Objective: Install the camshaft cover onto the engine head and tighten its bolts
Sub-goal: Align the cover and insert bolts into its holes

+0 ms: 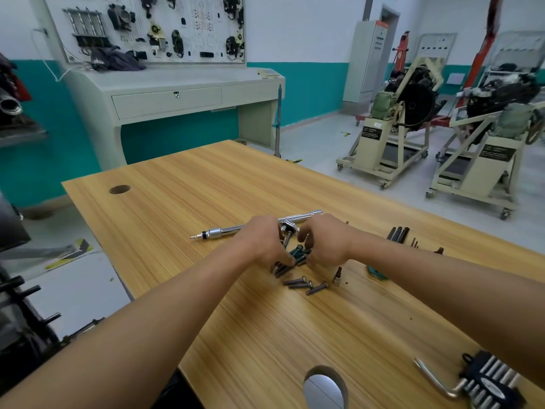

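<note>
The hands flank a heap of dark steel bolts (299,255) on the pale wooden table (182,202) — the left hand (264,242) pinches several, while the right hand (326,243) curls beside them, its grip unclear — probably gathering them for the cover, which is unseen. A long chrome ratchet wrench (224,231) lies just beyond.

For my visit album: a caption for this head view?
Left hand and right hand gather bolts beside a chrome wrench on a wooden table.

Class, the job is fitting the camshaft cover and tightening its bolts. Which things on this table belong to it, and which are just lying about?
Job, probably: bolts, chrome wrench, bit socket.
Lying about, untouched: hex key set, dark bits, green scrap.
</note>
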`<state>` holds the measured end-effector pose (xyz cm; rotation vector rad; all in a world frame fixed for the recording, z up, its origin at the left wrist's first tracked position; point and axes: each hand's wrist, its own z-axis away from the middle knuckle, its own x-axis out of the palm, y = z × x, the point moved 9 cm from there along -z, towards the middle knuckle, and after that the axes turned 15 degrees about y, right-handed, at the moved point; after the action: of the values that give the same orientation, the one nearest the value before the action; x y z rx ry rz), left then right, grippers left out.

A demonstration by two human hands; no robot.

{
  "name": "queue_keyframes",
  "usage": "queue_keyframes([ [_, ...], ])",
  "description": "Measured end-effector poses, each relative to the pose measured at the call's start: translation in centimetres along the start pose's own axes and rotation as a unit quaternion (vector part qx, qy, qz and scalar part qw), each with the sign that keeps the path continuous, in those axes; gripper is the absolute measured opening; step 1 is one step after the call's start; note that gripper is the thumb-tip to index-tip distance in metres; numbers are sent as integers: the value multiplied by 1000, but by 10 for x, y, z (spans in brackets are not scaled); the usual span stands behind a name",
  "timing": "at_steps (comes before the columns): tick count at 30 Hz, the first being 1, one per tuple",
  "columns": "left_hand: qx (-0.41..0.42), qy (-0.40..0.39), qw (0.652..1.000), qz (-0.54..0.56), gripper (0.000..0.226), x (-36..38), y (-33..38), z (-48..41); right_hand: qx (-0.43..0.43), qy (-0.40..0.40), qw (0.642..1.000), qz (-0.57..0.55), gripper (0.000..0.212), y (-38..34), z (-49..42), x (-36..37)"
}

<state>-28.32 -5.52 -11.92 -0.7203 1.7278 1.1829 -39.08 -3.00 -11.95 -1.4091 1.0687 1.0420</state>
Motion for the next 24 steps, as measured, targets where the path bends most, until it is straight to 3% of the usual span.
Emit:
queue_keyframes([
  [5,35,-12,999,-14,72,7,6,-1,-9,52,997,-52,43,-9,-2,-3],
  [9,57,-22,998,-1,74,9,7,-3,-15,58,996,-66,43,-12,-5,-3],
  [15,52,-6,999,-9,63,12,3,-6,-10,76,995,-66,55,-7,-2,-5],
  [20,57,-8,998,-28,63,17,7,-4,4,63,996,-56,52,0,-1,-8],
  [24,81,-25,988,-127,38,21,19,-6,21,83,994,-71,43,6,-3,-20],
])
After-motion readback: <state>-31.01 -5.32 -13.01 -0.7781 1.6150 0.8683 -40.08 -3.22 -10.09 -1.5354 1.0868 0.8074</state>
